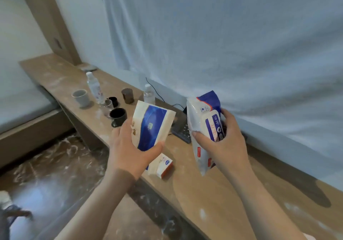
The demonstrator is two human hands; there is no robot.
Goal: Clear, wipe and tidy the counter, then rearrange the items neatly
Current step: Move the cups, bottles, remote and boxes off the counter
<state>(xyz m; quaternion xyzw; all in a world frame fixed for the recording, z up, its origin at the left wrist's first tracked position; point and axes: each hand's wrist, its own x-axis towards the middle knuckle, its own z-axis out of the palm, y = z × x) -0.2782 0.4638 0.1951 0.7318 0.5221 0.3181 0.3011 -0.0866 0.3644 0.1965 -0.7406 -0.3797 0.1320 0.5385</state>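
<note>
My left hand [130, 147] grips a white and blue tissue pack [152, 122], held upright above the wooden counter [213, 193]. My right hand [222, 143] holds a white and blue wet-wipe pack [202, 128] on end, a little to the right. Under my left hand a small white and orange box [164, 165] lies on the counter near its front edge.
Farther left on the counter stand a grey cup [81, 97], a black mug [118, 116], a brown cup [127, 95], a glass [108, 105] and two water bottles [95, 87] [149, 96]. A black phone keypad [182, 130] with a cable sits behind the packs. A white sheet [222, 45] covers the wall.
</note>
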